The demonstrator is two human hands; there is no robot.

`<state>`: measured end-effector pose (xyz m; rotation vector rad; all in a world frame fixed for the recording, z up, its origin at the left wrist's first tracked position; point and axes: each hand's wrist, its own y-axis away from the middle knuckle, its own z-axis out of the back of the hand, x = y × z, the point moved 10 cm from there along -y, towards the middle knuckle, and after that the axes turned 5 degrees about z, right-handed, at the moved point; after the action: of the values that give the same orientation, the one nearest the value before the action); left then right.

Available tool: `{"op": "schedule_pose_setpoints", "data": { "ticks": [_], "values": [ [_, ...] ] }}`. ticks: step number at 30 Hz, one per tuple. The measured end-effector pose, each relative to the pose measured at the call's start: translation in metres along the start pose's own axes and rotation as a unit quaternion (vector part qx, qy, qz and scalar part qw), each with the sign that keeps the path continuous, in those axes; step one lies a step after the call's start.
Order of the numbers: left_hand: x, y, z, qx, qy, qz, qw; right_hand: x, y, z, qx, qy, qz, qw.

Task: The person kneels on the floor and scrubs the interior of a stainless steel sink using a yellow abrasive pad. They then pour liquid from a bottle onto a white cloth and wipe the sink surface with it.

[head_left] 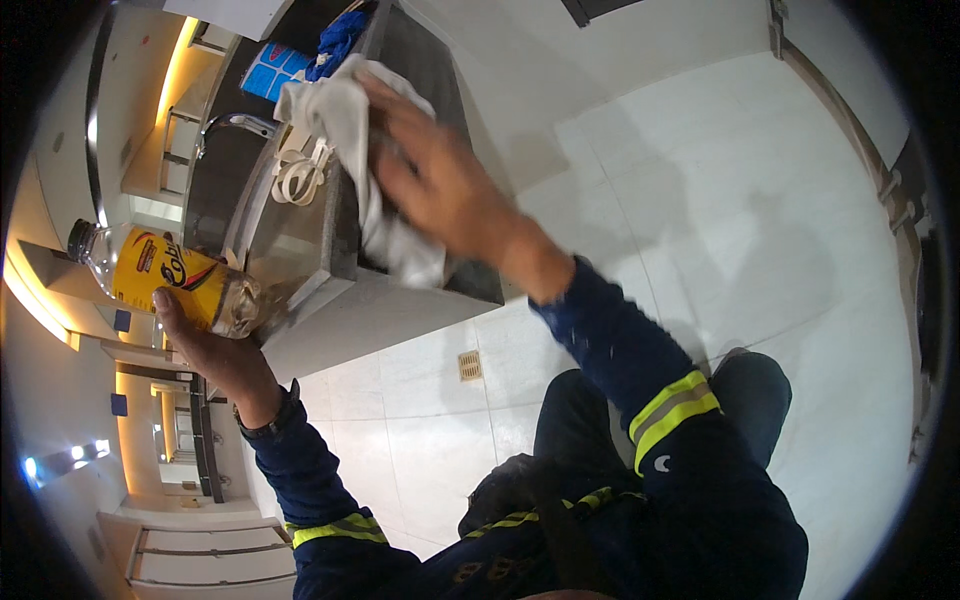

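In my left hand (pixel 215 362) is a clear plastic bottle (pixel 95 262) with a yellow label and dark cap, tilted almost onto its side. The fingers wrap behind it and the thumb lies on the label. My right hand (pixel 430 180), smeared by motion, is on a whitish cloth (pixel 345 120) at the edge of the dark stone counter (pixel 300 240). Part of the cloth hangs down over the counter's side. A coiled flat cream strap (pixel 300 175) lies on the counter just left of the cloth.
A chrome faucet (pixel 240 124) stands behind the strap. Farther along the counter are a blue package (pixel 272 72) and a crumpled blue bag or cloth (pixel 338 42). White floor tiles hold a small brass drain grate (pixel 470 366). A door (pixel 850 90) is at the far right.
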<state>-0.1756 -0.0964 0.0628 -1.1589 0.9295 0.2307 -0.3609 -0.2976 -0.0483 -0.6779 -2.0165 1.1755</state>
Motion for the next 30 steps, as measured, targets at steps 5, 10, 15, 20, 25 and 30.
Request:
{"op": "schedule_pose_setpoints", "data": {
  "ticks": [5,10,15,20,25,30],
  "values": [
    [0.004,-0.003,-0.009,0.001,-0.02,0.013,1.0,-0.078,-0.043,0.004,0.005,-0.031,-0.036,0.999],
    [0.006,-0.003,-0.007,0.018,-0.017,0.02,1.0,-0.014,-0.002,-0.001,-0.04,-0.007,-0.001,0.999],
    [-0.008,-0.002,-0.01,0.014,-0.09,-0.038,0.995,0.081,0.035,-0.016,0.022,0.002,0.015,1.0],
    [-0.007,-0.009,-0.014,0.021,-0.1,-0.022,0.994,-0.037,-0.008,-0.011,-0.005,-0.066,-0.033,0.997],
    [-0.007,-0.011,-0.033,0.029,-0.087,-0.042,0.995,-0.143,-0.064,0.013,-0.05,0.058,-0.093,0.993],
    [-0.005,-0.017,-0.01,0.013,-0.192,-0.082,0.978,-0.098,-0.012,-0.014,-0.018,0.025,-0.175,0.984]
  ]
}}
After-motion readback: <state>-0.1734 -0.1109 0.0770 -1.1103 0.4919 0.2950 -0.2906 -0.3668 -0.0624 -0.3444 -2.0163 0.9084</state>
